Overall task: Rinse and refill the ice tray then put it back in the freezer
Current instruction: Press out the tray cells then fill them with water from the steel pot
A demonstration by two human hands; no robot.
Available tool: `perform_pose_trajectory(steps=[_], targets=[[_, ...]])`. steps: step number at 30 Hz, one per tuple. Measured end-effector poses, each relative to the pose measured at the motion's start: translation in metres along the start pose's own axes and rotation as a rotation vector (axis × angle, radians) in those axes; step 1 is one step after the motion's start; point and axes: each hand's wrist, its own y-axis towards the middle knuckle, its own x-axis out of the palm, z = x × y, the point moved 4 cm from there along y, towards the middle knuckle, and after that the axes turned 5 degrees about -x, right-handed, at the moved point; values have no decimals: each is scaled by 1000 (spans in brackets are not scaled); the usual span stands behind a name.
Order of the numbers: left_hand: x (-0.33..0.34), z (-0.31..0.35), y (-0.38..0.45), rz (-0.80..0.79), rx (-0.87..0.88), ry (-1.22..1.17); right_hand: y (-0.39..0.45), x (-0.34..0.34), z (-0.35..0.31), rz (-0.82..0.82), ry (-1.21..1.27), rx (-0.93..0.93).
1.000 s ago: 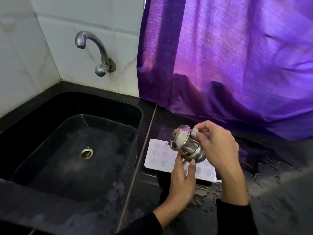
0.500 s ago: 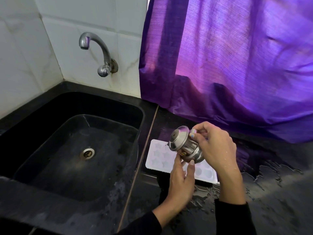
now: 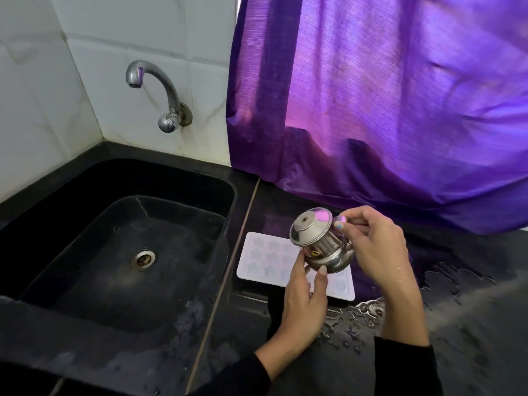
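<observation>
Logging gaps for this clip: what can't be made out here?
- Tray, head view: near right part hidden by both hands and the steel pot.
- Pot's contents: lid on.
- Water in the tray's cells: too faint.
- Freezer: out of frame.
- Right hand fingertips: behind the pot.

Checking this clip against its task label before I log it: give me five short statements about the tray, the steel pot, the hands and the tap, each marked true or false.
1. The ice tray lies flat on the black counter, right of the sink. True.
2. Both hands hold the steel pot above the tray. True.
3. Water runs from the tap. False: no stream shows at its spout.
4. The tray sits inside the sink. False: it is on the counter beside it.
5. The left hand supports the pot from below, and the right hand grips it near its rim. True.
</observation>
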Motion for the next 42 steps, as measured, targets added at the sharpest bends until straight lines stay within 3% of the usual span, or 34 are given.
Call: perform_pose_trajectory(steps=[13, 20, 42], targets=[[61, -3, -31, -269, 60, 116, -44, -66, 50, 162, -110, 196], [80, -2, -42, -387, 30, 53, -53, -77, 55, 150, -234, 255], [91, -22, -30, -429, -22, 72, -44, -69, 51, 91, -356, 236]])
